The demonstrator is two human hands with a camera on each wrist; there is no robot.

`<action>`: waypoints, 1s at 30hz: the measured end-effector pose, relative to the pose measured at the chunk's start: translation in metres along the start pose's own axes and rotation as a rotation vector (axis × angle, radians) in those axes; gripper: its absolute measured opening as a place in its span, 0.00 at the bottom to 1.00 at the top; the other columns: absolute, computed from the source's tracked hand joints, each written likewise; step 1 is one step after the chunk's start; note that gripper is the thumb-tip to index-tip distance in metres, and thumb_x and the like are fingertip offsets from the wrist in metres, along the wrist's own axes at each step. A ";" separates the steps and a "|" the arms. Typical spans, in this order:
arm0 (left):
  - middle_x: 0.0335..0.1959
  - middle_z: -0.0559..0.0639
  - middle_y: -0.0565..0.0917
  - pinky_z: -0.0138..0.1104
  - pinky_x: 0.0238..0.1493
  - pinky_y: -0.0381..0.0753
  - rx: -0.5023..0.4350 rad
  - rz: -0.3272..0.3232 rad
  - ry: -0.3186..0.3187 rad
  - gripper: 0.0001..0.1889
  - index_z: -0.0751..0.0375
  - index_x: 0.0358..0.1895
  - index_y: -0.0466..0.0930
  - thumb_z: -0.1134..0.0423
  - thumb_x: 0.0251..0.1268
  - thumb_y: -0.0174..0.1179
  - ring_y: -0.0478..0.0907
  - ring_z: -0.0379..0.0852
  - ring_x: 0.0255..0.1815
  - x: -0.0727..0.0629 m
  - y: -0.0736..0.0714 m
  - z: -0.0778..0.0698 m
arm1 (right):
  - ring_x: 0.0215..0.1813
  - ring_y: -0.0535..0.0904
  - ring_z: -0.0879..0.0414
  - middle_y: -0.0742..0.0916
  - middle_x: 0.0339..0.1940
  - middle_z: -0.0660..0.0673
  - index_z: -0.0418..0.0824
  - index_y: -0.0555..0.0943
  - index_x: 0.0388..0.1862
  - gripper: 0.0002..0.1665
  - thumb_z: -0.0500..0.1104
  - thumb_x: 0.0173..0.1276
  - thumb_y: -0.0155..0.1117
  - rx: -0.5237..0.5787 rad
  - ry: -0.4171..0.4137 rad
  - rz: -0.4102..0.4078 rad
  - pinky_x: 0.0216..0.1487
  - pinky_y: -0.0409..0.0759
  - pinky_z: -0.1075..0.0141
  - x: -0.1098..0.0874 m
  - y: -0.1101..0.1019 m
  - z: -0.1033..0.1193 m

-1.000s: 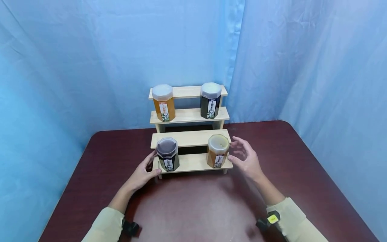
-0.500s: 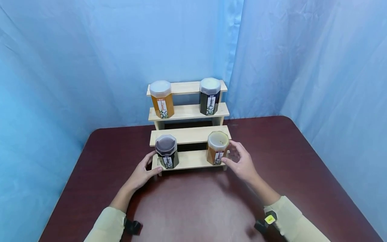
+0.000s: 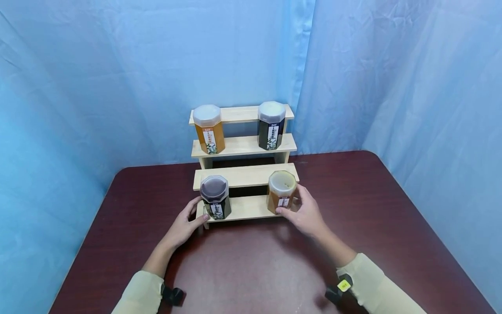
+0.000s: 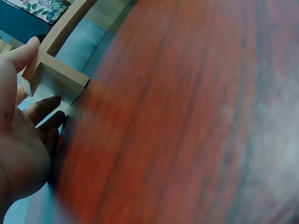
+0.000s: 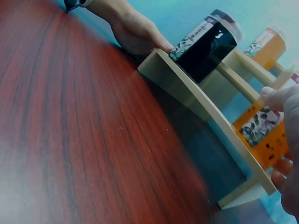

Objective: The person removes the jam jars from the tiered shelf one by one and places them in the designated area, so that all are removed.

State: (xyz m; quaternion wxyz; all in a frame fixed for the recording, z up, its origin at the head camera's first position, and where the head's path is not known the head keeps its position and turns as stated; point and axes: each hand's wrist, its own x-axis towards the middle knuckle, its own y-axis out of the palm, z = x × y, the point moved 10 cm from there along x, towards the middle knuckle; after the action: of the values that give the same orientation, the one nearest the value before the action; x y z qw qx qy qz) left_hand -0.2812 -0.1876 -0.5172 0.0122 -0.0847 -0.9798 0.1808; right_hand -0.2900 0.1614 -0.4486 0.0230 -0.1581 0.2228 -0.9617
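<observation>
On the lowest step of a light wooden stepped shelf (image 3: 248, 208), a dark jar with a clear octagonal lid (image 3: 217, 205) stands at the left. My left hand (image 3: 183, 224) is at that end, thumb by the jar's base and index finger near its side; the left wrist view shows the other fingers loosely spread beside the shelf end. At the right end of this step stands an orange-brown jar (image 3: 274, 203). My right hand (image 3: 307, 213) grips it, thumb across the front of its label (image 5: 261, 127) and fingers around its far side.
Higher up the shelf, an orange jar (image 3: 213, 139) stands at the left and another dark jar (image 3: 269, 135) at the right. The shelf stands on a dark red wooden table (image 3: 251, 266). Blue curtains (image 3: 157, 78) hang behind and at both sides.
My right hand has moved left onto the orange-brown jar, its thumb coming across the front. The left thumb has shifted slightly up toward the dark jar. The head view has tilted a little.
</observation>
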 end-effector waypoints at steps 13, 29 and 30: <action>0.78 0.64 0.58 0.58 0.72 0.53 0.027 0.036 0.037 0.41 0.57 0.81 0.52 0.55 0.72 0.64 0.53 0.62 0.78 -0.002 0.001 -0.002 | 0.50 0.80 0.50 0.84 0.50 0.46 0.41 0.77 0.59 0.44 0.50 0.45 0.87 -0.156 0.027 -0.111 0.49 0.77 0.54 0.006 0.000 0.005; 0.77 0.67 0.59 0.58 0.71 0.54 0.026 0.042 0.052 0.41 0.62 0.80 0.51 0.62 0.71 0.64 0.55 0.64 0.77 -0.001 0.002 -0.003 | 0.44 0.81 0.52 0.86 0.45 0.44 0.39 0.78 0.59 0.42 0.48 0.46 0.87 -0.194 0.029 -0.137 0.43 0.79 0.54 -0.004 -0.039 0.000; 0.77 0.68 0.59 0.59 0.71 0.55 0.032 0.044 0.051 0.40 0.64 0.80 0.51 0.63 0.72 0.63 0.56 0.65 0.76 -0.003 0.002 -0.008 | 0.44 0.81 0.52 0.87 0.45 0.44 0.39 0.78 0.59 0.42 0.48 0.46 0.87 -0.201 0.030 -0.142 0.43 0.79 0.56 -0.004 -0.044 -0.001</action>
State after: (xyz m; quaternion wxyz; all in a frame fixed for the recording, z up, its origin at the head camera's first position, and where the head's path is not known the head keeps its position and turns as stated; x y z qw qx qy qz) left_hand -0.2774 -0.1836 -0.5108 0.0344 -0.1104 -0.9741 0.1943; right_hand -0.2854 0.2016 -0.4316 -0.0646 -0.1608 0.3064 -0.9360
